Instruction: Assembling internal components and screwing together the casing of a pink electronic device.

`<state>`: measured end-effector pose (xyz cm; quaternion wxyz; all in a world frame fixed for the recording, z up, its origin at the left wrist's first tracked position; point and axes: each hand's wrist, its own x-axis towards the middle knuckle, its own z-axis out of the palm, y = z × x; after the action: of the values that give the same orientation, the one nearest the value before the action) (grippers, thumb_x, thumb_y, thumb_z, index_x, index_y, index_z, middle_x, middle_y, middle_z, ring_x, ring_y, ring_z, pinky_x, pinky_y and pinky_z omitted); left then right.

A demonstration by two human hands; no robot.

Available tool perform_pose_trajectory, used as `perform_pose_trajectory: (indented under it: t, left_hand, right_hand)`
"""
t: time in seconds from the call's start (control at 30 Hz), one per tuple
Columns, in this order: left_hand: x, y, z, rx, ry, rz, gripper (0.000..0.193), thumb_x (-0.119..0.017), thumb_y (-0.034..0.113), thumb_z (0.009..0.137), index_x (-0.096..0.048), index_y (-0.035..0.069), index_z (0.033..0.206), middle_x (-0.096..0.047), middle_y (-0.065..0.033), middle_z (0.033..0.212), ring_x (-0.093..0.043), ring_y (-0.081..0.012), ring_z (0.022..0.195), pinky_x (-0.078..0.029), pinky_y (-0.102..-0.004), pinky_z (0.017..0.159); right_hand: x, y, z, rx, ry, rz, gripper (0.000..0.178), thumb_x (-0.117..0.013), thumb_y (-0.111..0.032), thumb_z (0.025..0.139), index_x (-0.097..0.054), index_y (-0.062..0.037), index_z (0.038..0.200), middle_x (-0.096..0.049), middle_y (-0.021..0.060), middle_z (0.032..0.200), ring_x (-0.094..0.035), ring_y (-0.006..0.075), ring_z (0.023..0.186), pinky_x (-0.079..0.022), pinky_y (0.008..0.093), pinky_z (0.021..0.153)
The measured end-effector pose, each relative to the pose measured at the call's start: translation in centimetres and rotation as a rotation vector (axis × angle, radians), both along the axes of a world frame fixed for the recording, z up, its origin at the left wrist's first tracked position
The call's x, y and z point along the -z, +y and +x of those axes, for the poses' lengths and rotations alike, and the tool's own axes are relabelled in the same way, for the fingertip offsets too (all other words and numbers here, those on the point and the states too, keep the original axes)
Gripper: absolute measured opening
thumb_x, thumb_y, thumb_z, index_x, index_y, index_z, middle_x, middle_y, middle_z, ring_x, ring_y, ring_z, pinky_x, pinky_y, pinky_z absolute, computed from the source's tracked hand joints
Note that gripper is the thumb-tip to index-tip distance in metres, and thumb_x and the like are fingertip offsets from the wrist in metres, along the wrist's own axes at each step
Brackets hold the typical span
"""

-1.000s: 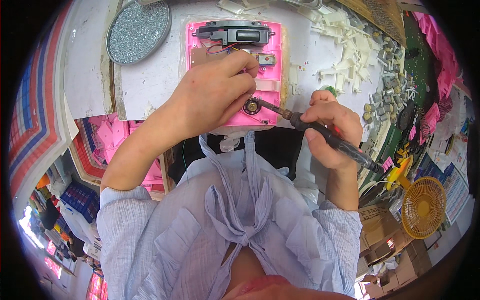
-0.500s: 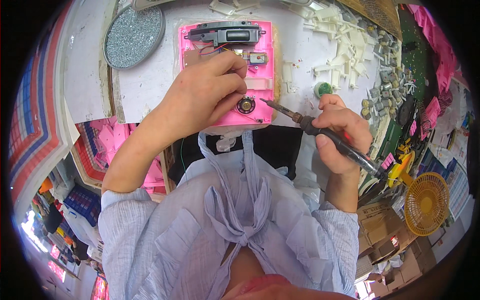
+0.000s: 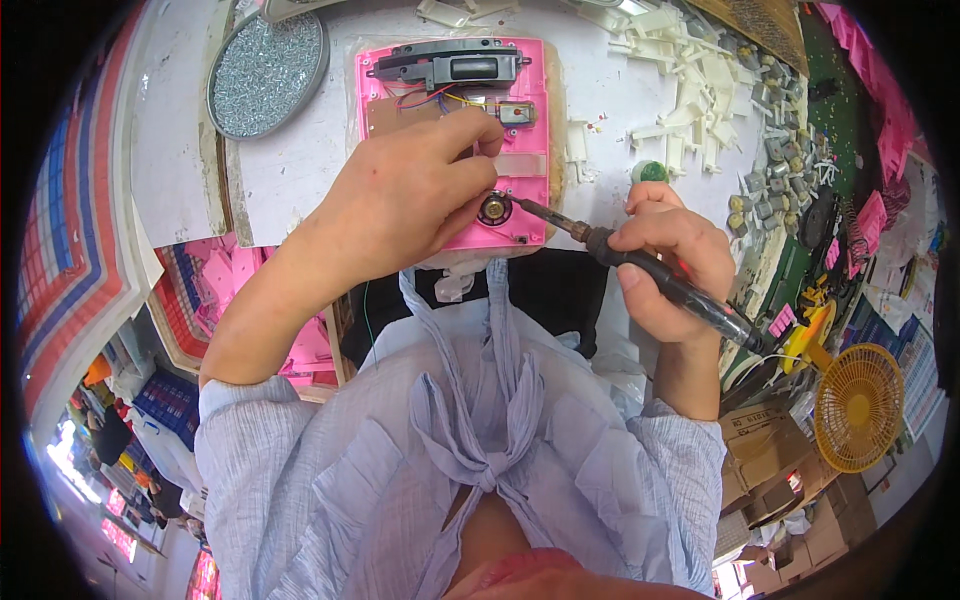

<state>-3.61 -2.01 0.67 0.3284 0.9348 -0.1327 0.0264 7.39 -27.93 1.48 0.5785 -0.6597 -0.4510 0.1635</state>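
Fingers (image 3: 655, 232) (right hand (image 3: 690, 275)) around soldering iron (image 3: 604, 246)

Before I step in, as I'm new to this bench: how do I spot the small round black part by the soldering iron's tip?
Find the bright pink, rectangular plastic casing on the white tabletop. Near its lower edge, look where the black-handled soldering iron points. The small round black part there is the casing's only visible black disc, with a brassy centre.

White table (image 3: 290, 190), brown cartons (image 3: 762, 452), bright light (image 3: 70, 462) — far left
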Motion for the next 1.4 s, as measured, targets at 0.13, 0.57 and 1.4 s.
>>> perform_pose_trajectory:
  t: [0.13,0.57,1.4]
  left_hand:
    - [-0.1,-0.1,0.2,0.003,-0.001,0.014,0.018,-0.075,0.003,0.077,-0.064,0.006,0.091,-0.062,-0.0077,0.111,-0.067,-0.0275,0.094,-0.057,-0.0376,0.072]
    - [0.1,0.3,0.4,0.035,-0.014,-0.048,0.021,-0.078,0.004,0.075,-0.065,0.006,0.092,-0.061,-0.0109,0.118,-0.068,-0.0258,0.083,-0.056,-0.0379,0.066]
    - [0.2,0.2,0.5,0.057,-0.029,0.043,0.02,-0.078,0.006,0.075,-0.064,0.008,0.091,-0.063,-0.0087,0.12,-0.068,-0.0256,0.089,-0.057,-0.0375,0.066]
  right_hand:
    - [0.1,0.6,0.2,-0.025,-0.021,-0.011,0.028,-0.068,0.0,0.066,-0.069,-0.002,0.095,-0.052,0.0021,0.058,-0.045,0.0196,0.052,-0.044,0.0348,0.067]
    - [0.1,1.0,0.3,-0.017,-0.02,-0.001,0.028,-0.068,0.0,0.065,-0.069,-0.0019,0.094,-0.054,0.0029,0.059,-0.046,0.0204,0.052,-0.044,0.0345,0.065]
    - [-0.2,1.3,0.6,-0.052,-0.009,-0.103,0.025,-0.071,-0.001,0.071,-0.069,-0.0002,0.095,-0.058,0.006,0.064,-0.054,0.0199,0.057,-0.045,0.0319,0.062]
